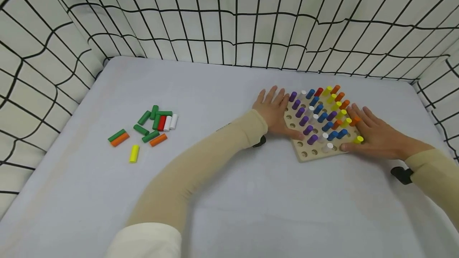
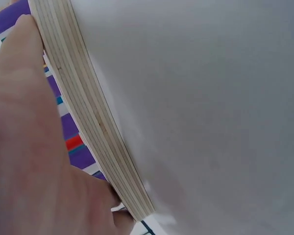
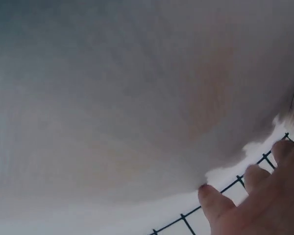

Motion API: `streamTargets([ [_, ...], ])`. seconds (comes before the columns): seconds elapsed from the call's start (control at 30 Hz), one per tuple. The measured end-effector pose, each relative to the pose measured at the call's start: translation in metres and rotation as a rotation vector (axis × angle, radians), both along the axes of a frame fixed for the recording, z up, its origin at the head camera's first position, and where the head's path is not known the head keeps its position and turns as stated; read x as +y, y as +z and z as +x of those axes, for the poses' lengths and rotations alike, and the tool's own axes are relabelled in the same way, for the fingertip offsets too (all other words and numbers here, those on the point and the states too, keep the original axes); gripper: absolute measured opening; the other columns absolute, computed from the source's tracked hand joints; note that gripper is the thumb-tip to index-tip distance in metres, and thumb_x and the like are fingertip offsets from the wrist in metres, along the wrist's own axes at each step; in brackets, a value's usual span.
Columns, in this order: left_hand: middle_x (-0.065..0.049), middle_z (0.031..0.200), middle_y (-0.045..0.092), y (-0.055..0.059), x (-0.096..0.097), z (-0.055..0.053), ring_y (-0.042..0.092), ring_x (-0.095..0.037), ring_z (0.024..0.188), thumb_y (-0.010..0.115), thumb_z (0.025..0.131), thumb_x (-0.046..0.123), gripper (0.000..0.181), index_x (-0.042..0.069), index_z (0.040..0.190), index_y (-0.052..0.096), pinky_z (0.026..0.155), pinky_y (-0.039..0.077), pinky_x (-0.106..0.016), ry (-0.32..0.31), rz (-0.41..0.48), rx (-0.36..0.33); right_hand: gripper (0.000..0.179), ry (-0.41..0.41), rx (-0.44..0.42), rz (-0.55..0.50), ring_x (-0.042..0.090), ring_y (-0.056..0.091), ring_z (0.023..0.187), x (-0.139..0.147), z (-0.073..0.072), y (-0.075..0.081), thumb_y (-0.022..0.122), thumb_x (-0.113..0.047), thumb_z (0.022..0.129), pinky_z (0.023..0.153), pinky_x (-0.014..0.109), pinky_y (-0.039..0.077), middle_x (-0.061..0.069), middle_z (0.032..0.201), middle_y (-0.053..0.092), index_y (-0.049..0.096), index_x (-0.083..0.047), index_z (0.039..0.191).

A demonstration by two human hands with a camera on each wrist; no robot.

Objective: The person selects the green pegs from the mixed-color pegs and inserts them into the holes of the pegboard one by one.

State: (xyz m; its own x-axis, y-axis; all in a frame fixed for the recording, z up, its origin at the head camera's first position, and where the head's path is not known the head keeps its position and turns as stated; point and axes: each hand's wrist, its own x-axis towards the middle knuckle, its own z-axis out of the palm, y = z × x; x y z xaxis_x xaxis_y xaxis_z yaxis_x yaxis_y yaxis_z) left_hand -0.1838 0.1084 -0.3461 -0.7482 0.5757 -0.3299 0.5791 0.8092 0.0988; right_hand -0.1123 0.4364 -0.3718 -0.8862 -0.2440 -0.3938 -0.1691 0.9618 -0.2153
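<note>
A wooden pegboard (image 1: 317,155) lies on the table, holding rows of purple pegs (image 1: 304,121), white pegs (image 1: 315,118), blue pegs (image 1: 322,116), yellow pegs (image 1: 336,106) and orange pegs (image 1: 339,96), plus one red peg (image 1: 318,91). Some front and left holes are bare. My left hand (image 1: 273,115) rests against the board's left side, fingers extended away from me, thumb on its top near the front. Along the right side lies my right hand (image 1: 380,140), fingers extended and thumb by the front right corner. The board's layered edge (image 2: 88,112) shows in the left wrist view.
To the left lies a loose group of green pegs (image 1: 144,118), white pegs (image 1: 173,122), orange pegs (image 1: 158,140), a red peg (image 1: 162,123) and a yellow peg (image 1: 134,153). A white tablecloth (image 1: 229,194) covers the table. Black netting (image 1: 236,13) over white cloth surrounds it.
</note>
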Motion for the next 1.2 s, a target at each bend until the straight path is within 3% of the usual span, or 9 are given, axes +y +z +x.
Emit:
streamTargets([
  [0.23,-0.006,0.177,0.002,-0.003,-0.015,0.005,-0.004,-0.027,0.166,0.047,0.081,0.093,0.124,0.013,0.168,0.006,0.136,0.005,-0.048,-0.015,-0.013,0.072,0.120,0.004,0.006,0.007,0.053,-0.015,0.158,-0.020,0.008,0.001,0.060,-0.068,0.093,0.120,0.080,0.007,0.020,0.172,-0.021,-0.020,-0.011,0.163],
  [0.43,-0.010,0.177,-0.001,-0.010,-0.024,0.023,-0.005,-0.027,0.166,0.034,0.093,0.086,0.112,0.006,0.166,0.006,0.136,0.002,-0.044,-0.089,-0.020,0.104,0.119,0.007,0.024,0.022,0.054,-0.013,0.157,-0.034,0.013,0.002,0.057,-0.070,0.094,0.120,0.080,0.009,0.024,0.171,-0.019,-0.016,-0.004,0.163],
  [0.57,-0.013,0.176,-0.001,-0.012,-0.031,0.036,-0.004,-0.027,0.165,0.037,0.089,0.089,0.118,0.004,0.166,0.006,0.136,0.003,-0.044,-0.106,0.005,0.097,0.118,-0.002,0.031,0.031,0.056,-0.010,0.157,-0.043,0.016,0.002,0.054,-0.071,0.095,0.119,0.081,0.010,0.023,0.171,-0.020,-0.016,-0.004,0.163],
  [0.73,-0.015,0.176,0.005,-0.012,-0.036,0.053,0.001,-0.029,0.166,0.043,0.078,0.097,0.133,0.003,0.165,0.011,0.136,0.007,-0.046,-0.088,0.012,0.132,0.120,-0.019,0.038,0.030,0.057,-0.008,0.157,-0.056,0.021,0.001,0.053,-0.073,0.094,0.118,0.081,0.011,0.024,0.171,-0.020,-0.015,-0.003,0.163],
  [0.9,-0.020,0.174,0.009,-0.013,-0.037,0.064,0.005,-0.033,0.165,0.038,0.080,0.097,0.132,-0.001,0.164,0.013,0.136,0.009,-0.049,-0.072,-0.012,0.162,0.123,-0.033,0.031,0.028,0.059,-0.007,0.156,-0.070,0.026,0.002,0.051,-0.076,0.094,0.117,0.082,0.012,0.029,0.170,-0.019,-0.011,0.005,0.162],
  [1.2,-0.020,0.175,0.002,-0.014,-0.052,0.068,-0.001,-0.033,0.165,0.040,0.080,0.097,0.133,-0.001,0.164,0.008,0.136,0.007,-0.049,-0.020,-0.005,0.143,0.126,-0.017,0.060,0.048,0.058,-0.001,0.156,-0.101,0.034,0.004,0.048,-0.079,0.093,0.118,0.081,0.015,0.034,0.169,-0.014,-0.001,0.017,0.158],
])
